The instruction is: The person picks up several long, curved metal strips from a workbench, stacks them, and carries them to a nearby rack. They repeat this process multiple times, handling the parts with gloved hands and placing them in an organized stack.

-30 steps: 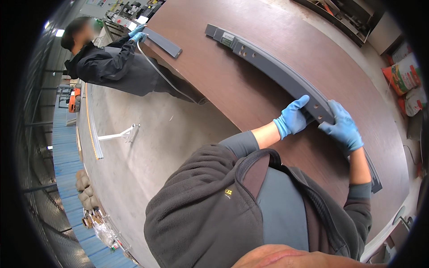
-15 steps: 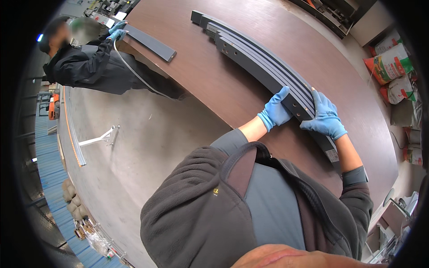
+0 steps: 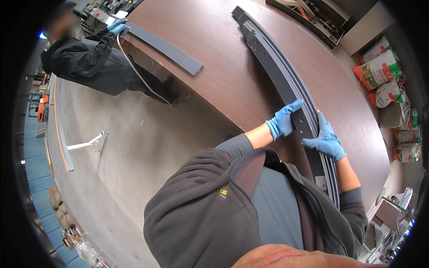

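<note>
A bundle of long dark grey profiles (image 3: 278, 78) lies lengthwise on the brown table, its strips stacked side by side. Round holes show in the nearest face, with a pale label lower down. My blue-gloved left hand (image 3: 286, 119) grips the bundle's left side, thumb along the top. On the opposite side my right hand (image 3: 330, 142), in a matching glove, clasps it with the thumb reaching across. The bundle's near end is hidden by my right arm and jacket.
Across the brown table (image 3: 214, 49), a co-worker (image 3: 89, 64) in dark clothing holds a flat grey panel (image 3: 167, 49) and a pale hose (image 3: 134, 69). Filled sacks (image 3: 377, 73) are stacked to the right. A white metal stand (image 3: 91, 142) is on the floor at left.
The bundle has turned clockwise in my hands, its far end swinging right. Both my hands have moved slightly with it. The co-worker's panel extends farther right across the view.
</note>
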The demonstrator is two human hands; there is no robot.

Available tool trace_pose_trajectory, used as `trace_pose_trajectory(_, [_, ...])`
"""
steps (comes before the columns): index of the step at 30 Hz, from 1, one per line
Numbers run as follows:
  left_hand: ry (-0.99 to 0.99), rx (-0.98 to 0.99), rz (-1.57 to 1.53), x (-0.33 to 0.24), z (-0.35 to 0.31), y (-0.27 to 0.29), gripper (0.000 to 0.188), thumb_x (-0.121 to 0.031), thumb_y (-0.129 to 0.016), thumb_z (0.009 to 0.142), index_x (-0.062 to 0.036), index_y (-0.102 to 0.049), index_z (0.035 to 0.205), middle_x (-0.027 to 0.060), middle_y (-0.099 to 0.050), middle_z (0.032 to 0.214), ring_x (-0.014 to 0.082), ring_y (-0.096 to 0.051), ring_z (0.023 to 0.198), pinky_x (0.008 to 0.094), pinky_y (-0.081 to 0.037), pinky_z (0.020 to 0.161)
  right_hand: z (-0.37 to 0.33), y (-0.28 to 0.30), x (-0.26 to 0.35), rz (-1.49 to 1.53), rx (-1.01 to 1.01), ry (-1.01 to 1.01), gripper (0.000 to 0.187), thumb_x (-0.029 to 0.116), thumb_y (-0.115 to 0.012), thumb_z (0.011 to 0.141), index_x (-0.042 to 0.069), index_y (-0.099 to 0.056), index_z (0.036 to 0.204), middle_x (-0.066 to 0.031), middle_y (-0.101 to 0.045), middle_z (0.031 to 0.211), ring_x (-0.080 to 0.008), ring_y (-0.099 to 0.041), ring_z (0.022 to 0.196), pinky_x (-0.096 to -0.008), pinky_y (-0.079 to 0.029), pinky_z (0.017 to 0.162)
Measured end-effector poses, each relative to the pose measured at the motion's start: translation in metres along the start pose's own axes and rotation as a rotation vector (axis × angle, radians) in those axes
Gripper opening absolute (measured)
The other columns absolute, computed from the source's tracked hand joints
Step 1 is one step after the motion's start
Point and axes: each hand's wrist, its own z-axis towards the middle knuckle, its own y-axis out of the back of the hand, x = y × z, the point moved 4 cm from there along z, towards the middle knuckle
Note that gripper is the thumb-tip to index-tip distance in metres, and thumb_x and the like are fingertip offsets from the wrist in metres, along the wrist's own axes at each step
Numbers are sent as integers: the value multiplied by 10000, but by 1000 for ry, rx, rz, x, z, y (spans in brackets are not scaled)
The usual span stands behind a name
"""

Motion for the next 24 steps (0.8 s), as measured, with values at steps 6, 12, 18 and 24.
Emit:
trace_pose_trajectory(6, [198,-27,-188,38,-40,11,505,-403,-669,1070,-59,-662,1440,146,-735,1394,325,-696,1283,524,-527,1162,-60,-57,9,85,-70,-121,1387,492,-945,665,90,-189,1757,-314,-511,1533,-470,-528,1435,-510,-462,1204])
trace_pose_trajectory(12, [317,-56,-95,47,-92,5,544,-380,-690,1040,-11,-638,1436,185,-717,1390,349,-698,1268,540,-541,1147,-120,-113,38,155,-222,-272,1371,553,-924,651,91,-231,1741,-319,-550,1475,-476,-553,1393,-511,-477,1172])
trace_pose_trajectory(18, [547,91,-120,51,-138,-22,547,-352,-697,1036,-6,-620,1453,184,-695,1424,338,-674,1311,522,-519,1176,-188,-137,91,218,-400,-451,1328,599,-890,661,115,-272,1732,-299,-546,1473,-476,-562,1368,-515,-475,1167])
trace_pose_trajectory(24, [769,135,-51,35,-142,-23,600,-332,-726,1013,-30,-584,1512,177,-655,1494,365,-609,1391,553,-440,1242,-200,-170,137,289,-536,-690,1257,566,-855,683,116,-309,1722,-275,-542,1458,-451,-549,1351,-511,-448,1171])
